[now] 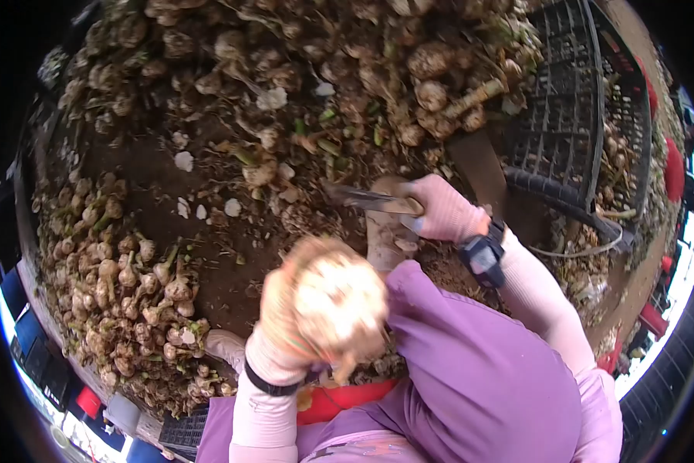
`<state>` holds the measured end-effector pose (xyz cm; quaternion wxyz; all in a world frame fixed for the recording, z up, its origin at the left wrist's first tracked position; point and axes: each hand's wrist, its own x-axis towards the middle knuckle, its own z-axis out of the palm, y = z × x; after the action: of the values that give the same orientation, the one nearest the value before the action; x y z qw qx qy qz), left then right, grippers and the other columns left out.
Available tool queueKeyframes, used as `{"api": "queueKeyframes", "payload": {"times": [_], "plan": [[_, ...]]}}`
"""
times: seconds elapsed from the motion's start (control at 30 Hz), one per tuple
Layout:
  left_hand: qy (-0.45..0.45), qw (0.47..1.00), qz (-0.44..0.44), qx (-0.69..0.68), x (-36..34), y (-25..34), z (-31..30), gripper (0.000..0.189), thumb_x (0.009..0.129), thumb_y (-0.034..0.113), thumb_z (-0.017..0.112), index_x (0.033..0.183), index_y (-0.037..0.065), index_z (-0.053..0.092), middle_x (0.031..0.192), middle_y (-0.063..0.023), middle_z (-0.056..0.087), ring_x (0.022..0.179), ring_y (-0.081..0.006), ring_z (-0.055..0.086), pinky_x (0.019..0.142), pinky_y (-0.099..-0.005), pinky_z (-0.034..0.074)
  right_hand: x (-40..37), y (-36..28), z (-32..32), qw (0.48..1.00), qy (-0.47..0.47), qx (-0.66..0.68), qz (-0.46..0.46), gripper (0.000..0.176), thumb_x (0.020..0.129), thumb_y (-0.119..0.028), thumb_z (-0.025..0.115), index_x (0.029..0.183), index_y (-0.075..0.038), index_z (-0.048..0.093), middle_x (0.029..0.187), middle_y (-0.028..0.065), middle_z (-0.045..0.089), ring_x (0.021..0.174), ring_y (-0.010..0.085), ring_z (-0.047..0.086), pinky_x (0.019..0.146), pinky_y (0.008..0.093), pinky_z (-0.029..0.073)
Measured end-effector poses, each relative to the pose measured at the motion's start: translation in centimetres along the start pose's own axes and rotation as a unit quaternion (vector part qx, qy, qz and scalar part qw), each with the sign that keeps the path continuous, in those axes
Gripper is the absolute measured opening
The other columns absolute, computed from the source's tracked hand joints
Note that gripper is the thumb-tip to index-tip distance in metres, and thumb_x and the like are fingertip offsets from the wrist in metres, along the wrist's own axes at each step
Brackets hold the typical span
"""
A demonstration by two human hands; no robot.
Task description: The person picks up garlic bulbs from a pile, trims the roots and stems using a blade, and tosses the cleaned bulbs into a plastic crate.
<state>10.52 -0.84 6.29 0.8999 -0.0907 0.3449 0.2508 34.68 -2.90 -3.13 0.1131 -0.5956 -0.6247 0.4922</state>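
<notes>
My left hand (281,309), in a pale glove, is closed around a garlic bulb (343,301). The bulb is pale, large in the view and blurred by motion. My right hand (449,210), in a pinkish glove and with a dark watch at the wrist, grips a pair of shears (374,201). Their dark blades point left, over the soil-covered floor and apart from the bulb. Whether the blades are parted is hard to make out.
A large heap of dirty garlic (285,46) with roots and stalks spans the far side. Trimmed-looking bulbs (123,293) are piled at left. A black plastic crate (555,100) lies tipped at right. Cut stems and white skins litter the dark ground (208,255).
</notes>
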Motion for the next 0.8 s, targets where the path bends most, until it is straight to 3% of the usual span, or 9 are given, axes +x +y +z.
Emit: {"api": "queueKeyframes", "payload": {"times": [0.17,0.2,0.3,0.4,0.53,0.57,0.63,0.73,0.8], "plan": [[-0.012,0.996,0.078,-0.047,0.2,2.9,-3.4,0.054,0.078,0.052,0.057,0.11,0.01,0.052,0.1,-0.0086,0.06,0.089,-0.0274,0.06,0.071,-0.0481,0.051,0.5,-3.7,-0.6,0.992,0.024,0.056,-0.11,0.025,0.061,-0.014,0.066,0.083,-0.002,0.06,0.066,0.015,0.056,0.065,0.0329,0.058,0.058,0.0325,0.046],[0.078,0.947,0.19,0.248,0.3,2.2,-3.3,0.053,0.072,0.041,0.067,0.11,0.009,0.049,0.099,-0.0072,0.06,0.089,-0.0231,0.059,0.073,-0.0423,0.05,0.9,-4.7,-0.6,0.985,0.033,0.015,-0.171,0.023,0.058,-0.013,0.066,0.076,-0.003,0.057,0.063,0.0144,0.053,0.061,0.0339,0.055,0.056,0.036,0.044],[0.123,0.587,0.386,0.701,0.6,1.5,-2.8,0.065,0.058,0.019,0.083,0.11,0.005,0.045,0.094,-0.0054,0.061,0.082,-0.0164,0.061,0.073,-0.0288,0.05,1.6,-7.0,-0.1,0.978,-0.008,-0.023,-0.209,0.025,0.056,-0.013,0.064,0.079,-0.005,0.057,0.065,0.0151,0.054,0.062,0.036,0.055,0.055,0.04,0.044],[0.115,0.404,0.437,0.795,1.1,1.3,-2.8,0.069,0.056,0.021,0.084,0.11,0.002,0.045,0.089,-0.0063,0.062,0.077,-0.0167,0.062,0.071,-0.0259,0.05,2.0,-7.1,0.1,0.977,-0.009,-0.032,-0.21,0.029,0.057,-0.014,0.063,0.084,-0.006,0.058,0.066,0.0156,0.056,0.064,0.0364,0.056,0.056,0.04,0.044],[0.224,0.763,0.33,0.508,1.6,-0.3,-4.4,0.079,0.053,0.019,0.086,0.116,0.001,0.041,0.093,-0.0091,0.06,0.083,-0.0195,0.062,0.073,-0.0284,0.05,3.0,-3.8,0.9,0.992,-0.035,-0.067,-0.101,0.03,0.06,-0.014,0.061,0.089,-0.006,0.059,0.07,0.0165,0.059,0.068,0.0364,0.058,0.06,0.0401,0.047],[0.122,0.639,0.474,0.594,0.4,-0.5,-3.7,0.04,0.085,0.031,0.052,0.114,0.005,0.045,0.1,-0.0084,0.055,0.083,-0.0221,0.058,0.072,-0.038,0.05,3.0,-2.8,1.1,0.994,-0.042,-0.101,-0.02,0.032,0.061,-0.013,0.059,0.093,-0.007,0.06,0.07,0.0174,0.06,0.07,0.0361,0.059,0.063,0.0406,0.048],[0.061,0.81,0.478,0.334,-0.8,0.1,-4.4,0.06,0.077,0.021,0.068,0.123,0.002,0.036,0.098,-0.0118,0.056,0.084,-0.0239,0.06,0.074,-0.0318,0.052,1.9,-1.3,1.2,1.0,-0.012,-0.009,-0.017,0.029,0.065,-0.014,0.058,0.092,-0.005,0.061,0.071,0.0185,0.06,0.067,0.0362,0.058,0.062,0.0394,0.048],[0.301,0.279,0.648,0.642,-4.8,7.0,-6.6,0.027,0.089,0.018,0.049,0.111,0.004,0.041,0.094,-0.009,0.054,0.079,-0.0188,0.058,0.07,-0.0326,0.053,0.9,-2.2,0.8,0.997,0.031,0.066,0.002,0.023,0.071,-0.018,0.06,0.09,-0.003,0.061,0.067,0.0166,0.058,0.061,0.0329,0.056,0.058,0.0352,0.045],[0.225,0.516,0.764,0.314,-10.1,11.7,-7.0,0.028,0.085,0.025,0.052,0.104,0.005,0.045,0.09,-0.0083,0.054,0.073,-0.0189,0.057,0.066,-0.0303,0.052,0.6,-1.8,0.7,0.991,0.082,0.105,-0.008,0.023,0.076,-0.021,0.061,0.087,-0.001,0.06,0.063,0.0134,0.056,0.057,0.0238,0.054,0.056,0.0313,0.044]]}}
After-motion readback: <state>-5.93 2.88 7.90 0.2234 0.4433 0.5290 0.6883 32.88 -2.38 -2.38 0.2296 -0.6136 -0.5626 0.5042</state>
